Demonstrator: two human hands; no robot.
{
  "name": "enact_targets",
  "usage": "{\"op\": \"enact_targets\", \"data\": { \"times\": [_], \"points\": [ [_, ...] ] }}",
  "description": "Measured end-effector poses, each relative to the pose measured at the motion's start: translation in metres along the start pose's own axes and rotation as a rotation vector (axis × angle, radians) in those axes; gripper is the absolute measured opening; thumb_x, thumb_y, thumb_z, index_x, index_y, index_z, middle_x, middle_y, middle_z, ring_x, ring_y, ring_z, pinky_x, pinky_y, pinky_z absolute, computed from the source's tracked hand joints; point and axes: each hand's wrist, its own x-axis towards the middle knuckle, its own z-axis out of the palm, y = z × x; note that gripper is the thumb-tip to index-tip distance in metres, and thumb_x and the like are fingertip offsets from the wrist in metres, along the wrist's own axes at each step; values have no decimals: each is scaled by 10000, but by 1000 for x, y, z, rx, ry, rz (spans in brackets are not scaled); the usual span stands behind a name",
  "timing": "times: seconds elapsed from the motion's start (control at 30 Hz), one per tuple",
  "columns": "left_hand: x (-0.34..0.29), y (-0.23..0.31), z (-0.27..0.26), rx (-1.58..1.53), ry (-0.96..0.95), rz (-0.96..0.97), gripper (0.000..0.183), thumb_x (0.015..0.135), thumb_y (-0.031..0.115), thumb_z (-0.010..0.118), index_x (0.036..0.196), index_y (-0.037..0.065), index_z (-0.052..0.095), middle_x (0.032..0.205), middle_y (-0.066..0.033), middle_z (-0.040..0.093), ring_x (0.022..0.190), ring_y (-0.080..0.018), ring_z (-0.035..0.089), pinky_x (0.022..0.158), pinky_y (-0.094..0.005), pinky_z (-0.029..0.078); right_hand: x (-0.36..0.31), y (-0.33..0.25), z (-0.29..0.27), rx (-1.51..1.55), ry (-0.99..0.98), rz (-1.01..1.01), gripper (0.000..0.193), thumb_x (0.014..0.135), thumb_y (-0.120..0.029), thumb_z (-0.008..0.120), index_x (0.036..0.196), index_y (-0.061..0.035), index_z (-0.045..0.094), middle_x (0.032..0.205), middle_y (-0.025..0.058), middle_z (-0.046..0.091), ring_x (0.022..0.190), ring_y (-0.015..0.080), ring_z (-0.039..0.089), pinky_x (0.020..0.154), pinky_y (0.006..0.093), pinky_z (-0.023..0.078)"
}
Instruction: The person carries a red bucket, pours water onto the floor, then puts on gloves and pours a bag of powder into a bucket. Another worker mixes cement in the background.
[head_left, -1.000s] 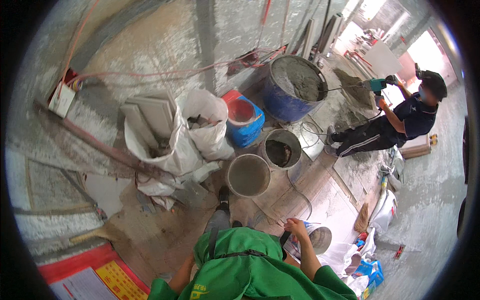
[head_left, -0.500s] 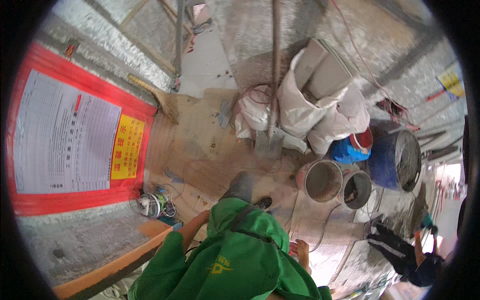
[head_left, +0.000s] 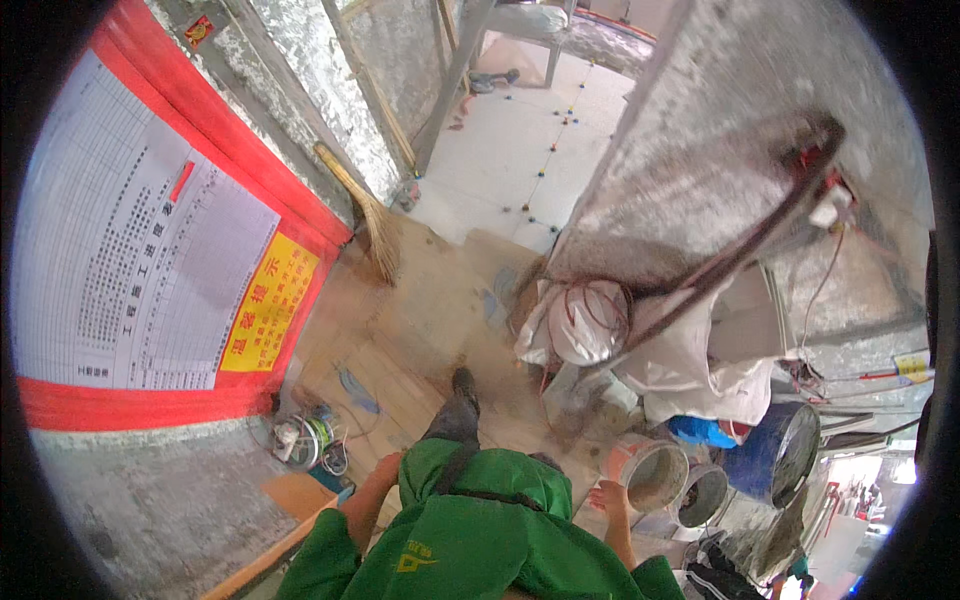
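Note:
My right hand (head_left: 608, 497) is held out low beside a pinkish bucket (head_left: 617, 462), its fingers apart and nothing seen in them. I cannot tell whether it touches the rim. A grey-black bucket (head_left: 699, 497) stands just right of that one. My left hand (head_left: 385, 470) hangs by my left hip, next to the green jacket (head_left: 480, 530); its fingers are mostly hidden. One dark shoe (head_left: 463, 381) is forward on the brown floor boards (head_left: 420, 320).
A straw broom (head_left: 375, 235) leans by the doorway at left. Ahead lie white floor tiles (head_left: 500, 150). A long-handled shovel (head_left: 715, 265) slants across white sacks (head_left: 690, 375). A blue barrel (head_left: 770, 455) stands at right, a co-worker (head_left: 735, 572) at lower right. Coiled wires (head_left: 310, 440) lie at left.
My view has turned right and moved forward, bringing more white tiles into sight. My right hand is now beside the pinkish bucket. One foot has stepped forward.

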Motion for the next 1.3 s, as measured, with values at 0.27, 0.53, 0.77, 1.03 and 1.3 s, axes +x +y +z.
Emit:
{"op": "enact_targets", "data": {
  "times": [0.27, 0.53, 0.77, 1.03, 1.3],
  "points": [
    [20, 3, -203, -391, 234, -21, 421, 856, 402, 473, 966, 41, 661, 918, -212, 638, 884, -370, 605, 795, -420, 465, 40, -169, 240, -539, -51, -66, 407, 871, -368, 536, 1120, -46, 541, 914, 154, 637, 704, 224, 631, 600, 344, 523],
    [141, -12, -248, -542, 366, -68, 607, 904, 530, 318, 1127, 24, 568, 1041, -224, 606, 954, -383, 576, 826, -426, 443, 115, -251, 375, -505, 53, 308, 610, 874, -566, 406, 1264, -102, 484, 1048, 176, 604, 1071, 271, 517, 809, 417, 459],
    [229, 14, -356, -488, 414, 20, 577, 902, 497, 355, 1088, -6, 569, 1006, -229, 610, 905, -399, 576, 776, -438, 444, 244, -358, 480, -1125, -525, -17, 719, 824, -605, 456, 1230, -13, 498, 1083, 209, 593, 1008, 296, 553, 803, 390, 456],
    [307, 78, -577, -347, 419, 182, 535, 888, 462, 409, 899, -33, 614, 845, -239, 618, 789, -418, 579, 696, -467, 440, 250, -484, 555, -1281, -170, -50, 603, 862, -482, 491, 993, 97, 597, 1046, 246, 600, 982, 378, 571, 819, 465, 444],
    [382, 147, -808, 77, 357, 152, 444, 853, 440, 477, 846, 32, 654, 798, -216, 621, 786, -387, 588, 705, -479, 447, 273, -631, 630, -920, 125, -362, 565, 850, -483, 509, 1052, 38, 592, 1061, 236, 595, 989, 376, 567, 817, 419, 455]
  ]
}}
